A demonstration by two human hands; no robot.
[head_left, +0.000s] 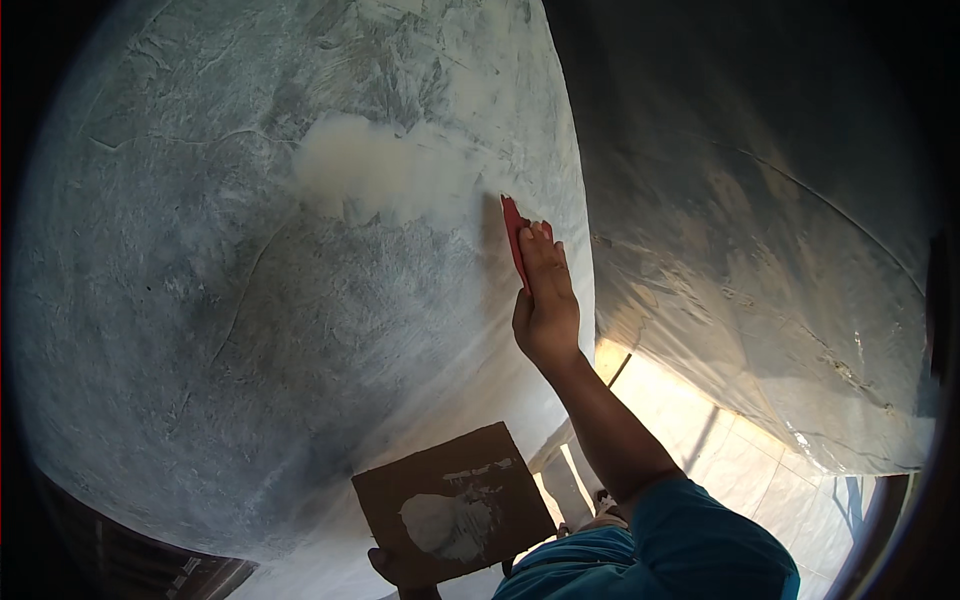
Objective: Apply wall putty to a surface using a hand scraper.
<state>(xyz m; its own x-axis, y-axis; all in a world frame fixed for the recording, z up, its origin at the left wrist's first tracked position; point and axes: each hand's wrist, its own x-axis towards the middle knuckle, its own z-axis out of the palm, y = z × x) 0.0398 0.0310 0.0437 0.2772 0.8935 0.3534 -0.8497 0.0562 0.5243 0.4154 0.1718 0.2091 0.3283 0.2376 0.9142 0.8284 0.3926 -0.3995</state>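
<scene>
My right hand [548, 300] is closed on a red flat spreader [514, 238], whose edge lies close against the grey plastered wall [200, 250] near its right border. Whether the blade touches the surface is hard to tell. A pale, smooth patch of filler [365, 165] spreads across the wall left of the spreader. Low in the view, my left hand [395, 568] grips a brown square board [390, 485] by its lower left corner. A mound of whitish paste [440, 525] sits on the board, with smears beside it. Most of my left hand's fingers are hidden under the board.
Beyond the wall's right edge hangs a dark, dusty sheet [760, 250] with creases. Sunlit pale floor tiles [740, 460] show below it. Thin cracks [245, 290] run over the wall. Dark slatted material [150, 560] lies at the lower left.
</scene>
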